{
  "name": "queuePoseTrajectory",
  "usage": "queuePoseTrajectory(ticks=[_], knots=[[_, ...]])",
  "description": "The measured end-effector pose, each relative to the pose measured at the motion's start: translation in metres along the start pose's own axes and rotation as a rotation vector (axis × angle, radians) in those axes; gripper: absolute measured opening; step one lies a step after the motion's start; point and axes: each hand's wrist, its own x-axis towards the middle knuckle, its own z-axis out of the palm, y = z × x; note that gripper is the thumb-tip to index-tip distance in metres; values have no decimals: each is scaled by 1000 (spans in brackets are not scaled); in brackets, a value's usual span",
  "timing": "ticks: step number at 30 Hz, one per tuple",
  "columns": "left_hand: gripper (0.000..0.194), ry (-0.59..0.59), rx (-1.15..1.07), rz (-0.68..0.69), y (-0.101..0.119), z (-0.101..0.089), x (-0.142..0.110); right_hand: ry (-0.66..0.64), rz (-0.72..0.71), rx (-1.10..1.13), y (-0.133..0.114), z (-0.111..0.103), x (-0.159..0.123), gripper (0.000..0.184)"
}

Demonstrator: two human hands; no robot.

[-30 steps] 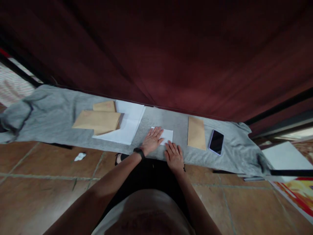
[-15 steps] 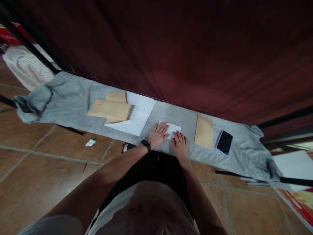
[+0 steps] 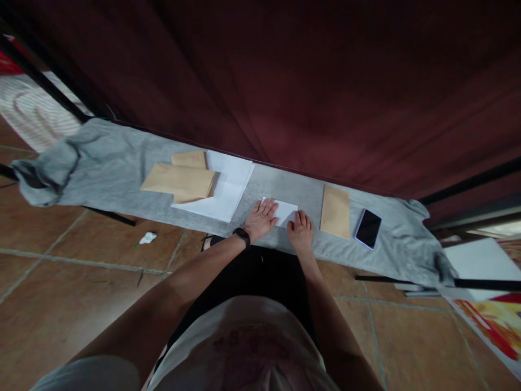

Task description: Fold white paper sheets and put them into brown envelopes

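A small folded white paper (image 3: pixel 286 213) lies on the grey cloth (image 3: pixel 280 182) in front of me. My left hand (image 3: pixel 261 220) is spread flat on its left part, palm down, and holds it against the cloth. At the right end of the paper is my right hand (image 3: pixel 300 231), its fingers bent and close together on the edge and the thumb near the lower corner. To the right lies a brown envelope (image 3: pixel 335 212), apart from both hands. On the left, several brown envelopes (image 3: pixel 179 182) are stacked partly over white sheets (image 3: pixel 232 184).
A phone (image 3: pixel 368 228) lies dark-screened to the right of the single envelope. The cloth covers a narrow bench with black metal bars (image 3: pixel 484 284) at its ends. A dark red curtain (image 3: pixel 260 81) hangs behind it. On the tiled floor lies a white scrap (image 3: pixel 147 238).
My right hand's fingers have moved off the paper's top to its right edge and bent more. The left hand stays flat on the paper. The whole view has shifted slightly.
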Motion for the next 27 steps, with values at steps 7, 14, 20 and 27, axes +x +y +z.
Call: queuePoseTrajectory(ticks=[7,14,20,27], knots=[[59,0,25,7,0,2,2,-10,199,116,-8,-8,14,44],[59,40,-4,-12,0,5,-1,-37,286,267,-8,-9,40,25],[59,86,-69,-21,-5,7,-3,-69,324,361,0,-2,49,27],[60,107,-102,-25,-2,-2,-16,-110,323,432,17,-2,61,20]])
